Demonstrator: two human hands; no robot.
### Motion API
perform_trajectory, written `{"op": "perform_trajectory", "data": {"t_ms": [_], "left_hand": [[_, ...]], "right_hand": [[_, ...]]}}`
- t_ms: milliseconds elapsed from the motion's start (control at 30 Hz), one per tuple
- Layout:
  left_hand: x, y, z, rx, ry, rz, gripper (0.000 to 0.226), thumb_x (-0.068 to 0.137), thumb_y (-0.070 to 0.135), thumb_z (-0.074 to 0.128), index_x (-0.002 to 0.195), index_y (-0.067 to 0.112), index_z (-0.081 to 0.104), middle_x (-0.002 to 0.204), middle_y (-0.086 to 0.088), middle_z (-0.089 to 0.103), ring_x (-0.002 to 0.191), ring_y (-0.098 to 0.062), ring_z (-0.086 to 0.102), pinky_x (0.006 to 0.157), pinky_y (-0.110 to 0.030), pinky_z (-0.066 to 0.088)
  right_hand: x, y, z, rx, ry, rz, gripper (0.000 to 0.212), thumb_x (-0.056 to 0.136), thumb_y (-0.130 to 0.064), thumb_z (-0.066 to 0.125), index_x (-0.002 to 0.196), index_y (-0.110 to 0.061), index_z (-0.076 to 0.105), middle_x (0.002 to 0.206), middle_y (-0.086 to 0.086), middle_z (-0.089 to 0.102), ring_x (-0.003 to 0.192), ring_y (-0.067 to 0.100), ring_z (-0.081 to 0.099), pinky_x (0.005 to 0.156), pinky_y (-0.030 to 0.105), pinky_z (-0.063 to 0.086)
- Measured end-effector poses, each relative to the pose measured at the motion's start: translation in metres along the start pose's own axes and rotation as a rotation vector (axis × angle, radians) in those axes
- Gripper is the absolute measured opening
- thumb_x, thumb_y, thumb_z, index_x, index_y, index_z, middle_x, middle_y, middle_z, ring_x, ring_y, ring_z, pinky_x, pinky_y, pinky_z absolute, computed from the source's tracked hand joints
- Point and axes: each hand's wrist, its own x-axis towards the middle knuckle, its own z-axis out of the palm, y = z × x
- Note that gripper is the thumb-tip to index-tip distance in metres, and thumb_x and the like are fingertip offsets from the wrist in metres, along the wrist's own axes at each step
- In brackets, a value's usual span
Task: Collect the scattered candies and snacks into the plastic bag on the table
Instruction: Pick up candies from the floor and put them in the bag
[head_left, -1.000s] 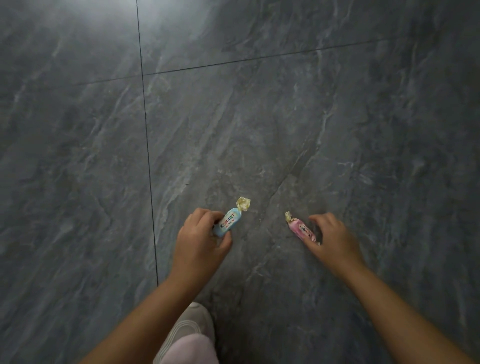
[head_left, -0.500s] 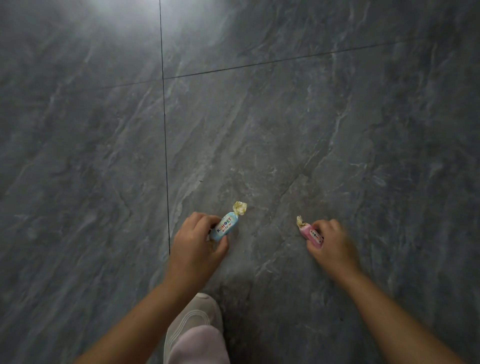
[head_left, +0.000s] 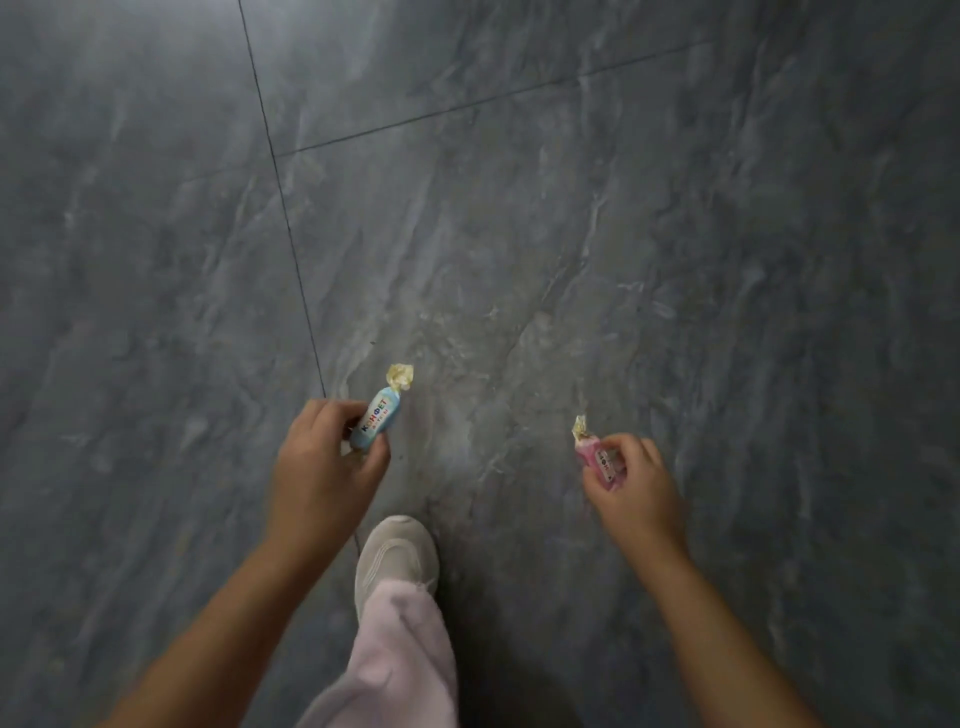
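Grey stone floor (head_left: 675, 260) is being looked down at. Blue candy (head_left: 375, 423) is being pinched by left hand (head_left: 324, 470) fingers, pink candy (head_left: 602, 461) by right hand (head_left: 636, 493) fingers. Both are being held above the floor. Bag & bench aren't being seen, so dropping in is prob. still left.

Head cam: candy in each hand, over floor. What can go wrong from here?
1. Left hand pinches only one end of the blue candy; it could slip and drop onto the floor.
2. Right hand holds the pink candy loosely at the fingertips.
3. No bag in view, so both must be carried.
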Motion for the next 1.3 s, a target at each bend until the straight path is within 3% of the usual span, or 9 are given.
{"op": "perform_trajectory", "data": {"t_ms": [233, 400, 533, 633, 733, 867, 1067, 1167, 1300], "left_hand": [[-0.029, 0.066, -0.105, -0.004, 0.023, 0.03, 0.019, 0.066, 0.0, 0.071, 0.082, 0.004, 0.061, 0.075, -0.005, 0.054, 0.067, -0.018, 0.05, 0.062, -0.03, 0.036], [-0.062, 0.121, -0.186, -0.043, -0.002, 0.069, 0.017, 0.065, 0.013, 0.061, 0.08, 0.005, 0.061, 0.073, -0.006, 0.056, 0.065, -0.019, 0.05, 0.057, -0.027, 0.037], [-0.094, 0.165, -0.246, -0.065, -0.057, 0.141, 0.018, 0.067, 0.015, 0.062, 0.083, 0.006, 0.062, 0.076, -0.005, 0.057, 0.065, -0.017, 0.051, 0.055, -0.025, 0.04], [-0.119, 0.199, -0.288, -0.081, -0.029, 0.15, 0.017, 0.07, 0.012, 0.067, 0.086, 0.007, 0.063, 0.078, -0.003, 0.058, 0.067, -0.017, 0.052, 0.056, -0.02, 0.038], [-0.141, 0.233, -0.328, -0.125, 0.014, 0.105, 0.019, 0.071, 0.003, 0.072, 0.088, 0.006, 0.064, 0.08, -0.003, 0.057, 0.07, -0.02, 0.054, 0.06, -0.025, 0.043], [-0.169, 0.27, -0.379, -0.162, 0.075, 0.094, 0.016, 0.073, 0.005, 0.071, 0.086, 0.006, 0.063, 0.08, -0.001, 0.055, 0.07, -0.018, 0.053, 0.061, -0.027, 0.043], [-0.206, 0.299, -0.449, -0.15, 0.146, 0.128, 0.013, 0.072, 0.014, 0.066, 0.081, 0.006, 0.062, 0.075, 0.0, 0.053, 0.067, -0.014, 0.049, 0.06, -0.019, 0.036], [-0.216, 0.302, -0.482, -0.147, 0.172, 0.108, 0.018, 0.07, 0.021, 0.059, 0.08, 0.006, 0.062, 0.074, 0.001, 0.052, 0.066, -0.017, 0.051, 0.061, -0.027, 0.04], [-0.221, 0.298, -0.521, -0.105, 0.22, 0.083, 0.019, 0.069, 0.022, 0.057, 0.078, 0.007, 0.061, 0.073, 0.0, 0.052, 0.066, -0.019, 0.051, 0.06, -0.031, 0.04]], "right_hand": [[-0.051, -0.095, -0.107, -0.005, 0.007, -0.108, 0.022, 0.072, -0.012, 0.071, 0.091, -0.012, 0.06, 0.094, 0.012, 0.056, 0.081, 0.031, 0.058, 0.068, 0.036, 0.046], [-0.109, -0.147, -0.177, 0.059, 0.003, -0.132, 0.024, 0.072, -0.008, 0.071, 0.094, -0.006, 0.061, 0.089, 0.009, 0.051, 0.079, 0.03, 0.056, 0.069, 0.031, 0.042], [-0.154, -0.178, -0.239, 0.085, 0.047, -0.135, 0.025, 0.071, -0.006, 0.072, 0.094, -0.005, 0.061, 0.093, 0.016, 0.055, 0.079, 0.034, 0.058, 0.072, 0.039, 0.048], [-0.185, -0.199, -0.286, 0.074, 0.091, -0.172, 0.025, 0.071, -0.007, 0.073, 0.094, -0.005, 0.063, 0.09, 0.015, 0.054, 0.077, 0.034, 0.058, 0.068, 0.034, 0.045], [-0.213, -0.224, -0.331, 0.083, 0.132, -0.197, 0.024, 0.072, -0.009, 0.073, 0.094, -0.006, 0.063, 0.086, 0.007, 0.049, 0.075, 0.03, 0.058, 0.065, 0.028, 0.041], [-0.251, -0.259, -0.383, 0.104, 0.162, -0.265, 0.024, 0.071, -0.008, 0.072, 0.094, -0.009, 0.064, 0.086, 0.003, 0.047, 0.073, 0.029, 0.058, 0.066, 0.036, 0.049], [-0.297, -0.304, -0.434, 0.104, 0.189, -0.37, 0.025, 0.069, -0.007, 0.074, 0.092, -0.011, 0.064, 0.084, 0.006, 0.049, 0.071, 0.03, 0.057, 0.064, 0.04, 0.051], [-0.308, -0.329, -0.449, 0.069, 0.173, -0.431, 0.025, 0.067, -0.007, 0.075, 0.091, -0.008, 0.065, 0.084, 0.014, 0.053, 0.071, 0.034, 0.057, 0.064, 0.04, 0.05], [-0.315, -0.371, -0.461, 0.044, 0.121, -0.519, 0.023, 0.07, -0.008, 0.073, 0.092, -0.009, 0.065, 0.085, 0.011, 0.053, 0.072, 0.029, 0.056, 0.065, 0.032, 0.044]]}}
